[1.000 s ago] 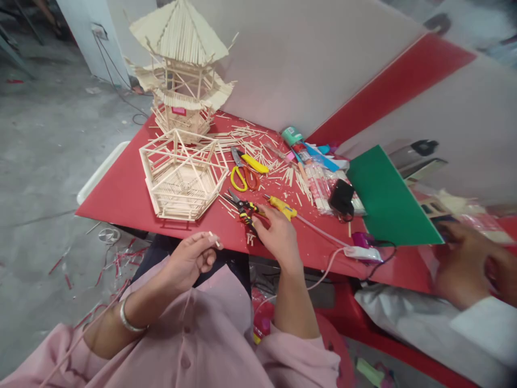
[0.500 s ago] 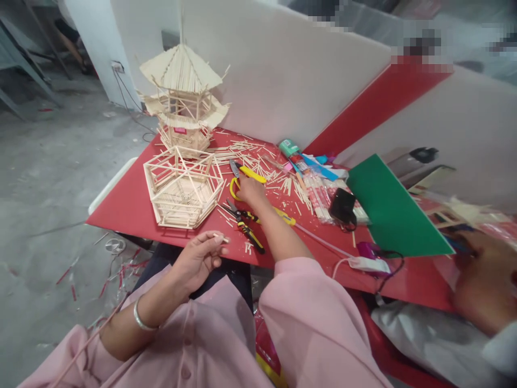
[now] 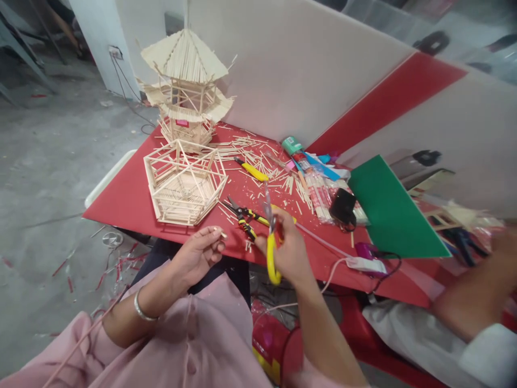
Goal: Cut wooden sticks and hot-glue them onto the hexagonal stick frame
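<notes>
My left hand [image 3: 202, 250] is closed, pinching a short piece of wooden stick [image 3: 220, 231] between thumb and fingertips, just off the table's front edge. In my right hand [image 3: 291, 250] is a pair of yellow-handled scissors [image 3: 273, 258], held up with its blades pointing away from me. Left of the scissors, black-and-yellow pruning shears [image 3: 245, 222] lie on the red table [image 3: 121, 196]. A hexagonal stick frame [image 3: 186, 186] stands beyond my left hand. Behind it rises a pagoda model [image 3: 184, 81] with two stick roofs.
Loose sticks [image 3: 250, 151] and a yellow utility knife [image 3: 254, 171] lie mid-table. To the right are packaged sticks [image 3: 319, 196], a black box [image 3: 342, 205], a power strip [image 3: 365, 264] and a green board [image 3: 398, 210]. A co-worker's arm [image 3: 476, 285] is at far right.
My right hand has lifted the scissors from beside the utility knife and brought them back toward me, to the right. My left hand has barely moved, still pinching the stick piece.
</notes>
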Action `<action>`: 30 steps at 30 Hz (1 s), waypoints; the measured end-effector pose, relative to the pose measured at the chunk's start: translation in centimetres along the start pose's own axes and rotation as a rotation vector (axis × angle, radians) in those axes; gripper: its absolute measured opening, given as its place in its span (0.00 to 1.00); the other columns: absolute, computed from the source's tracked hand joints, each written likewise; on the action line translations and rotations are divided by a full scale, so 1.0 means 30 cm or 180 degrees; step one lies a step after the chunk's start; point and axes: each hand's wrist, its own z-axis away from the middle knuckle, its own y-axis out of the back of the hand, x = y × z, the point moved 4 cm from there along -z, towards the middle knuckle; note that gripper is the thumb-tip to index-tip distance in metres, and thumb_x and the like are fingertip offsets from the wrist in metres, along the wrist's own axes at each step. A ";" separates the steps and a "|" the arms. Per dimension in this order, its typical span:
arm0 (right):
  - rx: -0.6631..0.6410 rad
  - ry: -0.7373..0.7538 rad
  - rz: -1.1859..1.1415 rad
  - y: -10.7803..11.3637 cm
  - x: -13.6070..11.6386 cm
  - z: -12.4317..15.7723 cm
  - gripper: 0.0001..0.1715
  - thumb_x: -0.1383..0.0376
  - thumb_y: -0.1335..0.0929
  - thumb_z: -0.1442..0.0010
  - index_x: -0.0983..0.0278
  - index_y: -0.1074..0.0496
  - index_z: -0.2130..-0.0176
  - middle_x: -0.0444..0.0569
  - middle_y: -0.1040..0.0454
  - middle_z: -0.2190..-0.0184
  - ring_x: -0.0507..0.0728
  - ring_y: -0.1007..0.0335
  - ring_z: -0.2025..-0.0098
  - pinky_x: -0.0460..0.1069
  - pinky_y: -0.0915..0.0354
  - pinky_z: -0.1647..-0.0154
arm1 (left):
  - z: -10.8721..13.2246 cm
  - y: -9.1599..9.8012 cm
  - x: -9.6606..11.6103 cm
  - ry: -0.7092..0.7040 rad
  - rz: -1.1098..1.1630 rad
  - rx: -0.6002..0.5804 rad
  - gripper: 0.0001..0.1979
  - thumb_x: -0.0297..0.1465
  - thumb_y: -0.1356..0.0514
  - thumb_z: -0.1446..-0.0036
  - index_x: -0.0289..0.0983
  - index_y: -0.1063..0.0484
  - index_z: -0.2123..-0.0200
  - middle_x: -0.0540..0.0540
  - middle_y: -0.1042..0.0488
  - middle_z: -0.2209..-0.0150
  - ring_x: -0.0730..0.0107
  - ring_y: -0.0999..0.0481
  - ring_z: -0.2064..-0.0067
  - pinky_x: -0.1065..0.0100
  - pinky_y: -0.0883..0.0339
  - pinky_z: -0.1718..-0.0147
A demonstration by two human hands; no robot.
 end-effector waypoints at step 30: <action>-0.0187 0.0627 0.0627 -0.190 -0.174 0.309 0.28 0.64 0.35 0.42 0.66 0.34 0.42 0.53 0.31 0.64 0.59 0.30 0.66 0.51 0.31 0.67 | 0.118 0.014 -0.040 0.0321 0.0291 -0.0252 0.09 0.23 0.35 0.54 0.34 0.34 0.76 0.54 0.38 0.80 0.82 0.41 0.81 0.76 0.43 0.80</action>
